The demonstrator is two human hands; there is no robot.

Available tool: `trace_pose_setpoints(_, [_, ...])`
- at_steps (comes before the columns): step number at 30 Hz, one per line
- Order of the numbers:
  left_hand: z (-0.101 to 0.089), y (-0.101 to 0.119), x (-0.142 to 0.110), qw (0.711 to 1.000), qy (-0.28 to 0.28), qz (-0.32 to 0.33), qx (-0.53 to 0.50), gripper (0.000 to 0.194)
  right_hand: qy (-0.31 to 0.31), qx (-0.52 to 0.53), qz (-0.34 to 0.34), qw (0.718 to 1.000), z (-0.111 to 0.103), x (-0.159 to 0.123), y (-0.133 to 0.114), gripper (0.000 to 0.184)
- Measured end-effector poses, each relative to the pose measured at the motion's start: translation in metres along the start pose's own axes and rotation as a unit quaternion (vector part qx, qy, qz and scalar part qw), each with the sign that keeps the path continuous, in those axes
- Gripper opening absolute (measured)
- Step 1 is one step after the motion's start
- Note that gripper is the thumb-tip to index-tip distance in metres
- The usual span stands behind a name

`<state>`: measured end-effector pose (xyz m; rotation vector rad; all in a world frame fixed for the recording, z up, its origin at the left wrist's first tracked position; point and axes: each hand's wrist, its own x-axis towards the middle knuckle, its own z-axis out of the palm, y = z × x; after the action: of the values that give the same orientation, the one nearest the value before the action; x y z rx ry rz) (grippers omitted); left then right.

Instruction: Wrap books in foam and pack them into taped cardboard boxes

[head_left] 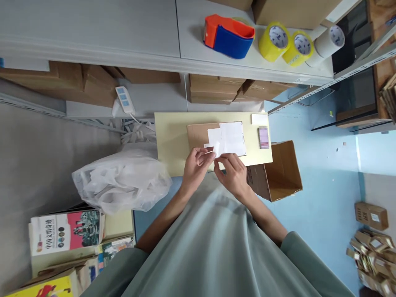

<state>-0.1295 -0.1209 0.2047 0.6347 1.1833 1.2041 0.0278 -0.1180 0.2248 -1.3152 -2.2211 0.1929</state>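
Observation:
A brown flat cardboard piece (198, 134) lies on the pale yellow table (170, 140), with white paper sheets (233, 138) over its right part. In front of it, my left hand (197, 168) is closed in a pinch on a small, slightly curled white slip (217, 147). My right hand (232, 172) meets it from the other side, thumb and fingertips pressed together at the slip's lower edge. The fingertips of both hands nearly touch. Whether the slip is a sticker or plain paper, I cannot tell.
A small white block (259, 119) and a blurred purple item (264, 137) are at the table's right end. An open carton (283, 171) stands right, a white plastic bag (123, 181) left. The shelf (139, 33) holds an orange-blue tape dispenser (229, 37) and tape rolls (274, 41).

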Motion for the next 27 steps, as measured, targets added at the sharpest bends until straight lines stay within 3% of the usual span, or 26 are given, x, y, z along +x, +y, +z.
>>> trace_pose_setpoints(9, [0.023, -0.038, 0.003, 0.991, 0.128, -0.037, -0.024, 0.038, -0.165, 0.136, 0.044, 0.976, 0.003, -0.018, 0.043, 0.02])
trace_pose_setpoints(14, [0.029, -0.042, 0.01, 0.986, 0.155, -0.057, -0.029, 0.044, -0.15, 0.212, 0.174, 0.95, -0.012, -0.017, 0.094, 0.025])
trace_pose_setpoints(19, [0.041, -0.046, 0.015, 0.982, 0.171, -0.071, -0.032, 0.047, -0.146, 0.284, 0.3, 0.899, -0.022, -0.014, 0.142, 0.042])
trace_pose_setpoints(23, [0.055, -0.048, 0.014, 0.982, 0.17, -0.076, -0.029, 0.048, -0.16, 0.338, 0.349, 0.859, -0.018, -0.014, 0.158, 0.047])
trace_pose_setpoints(27, [0.065, -0.049, 0.014, 0.982, 0.168, -0.084, -0.038, 0.049, -0.162, 0.365, 0.358, 0.844, -0.016, -0.013, 0.164, 0.048])
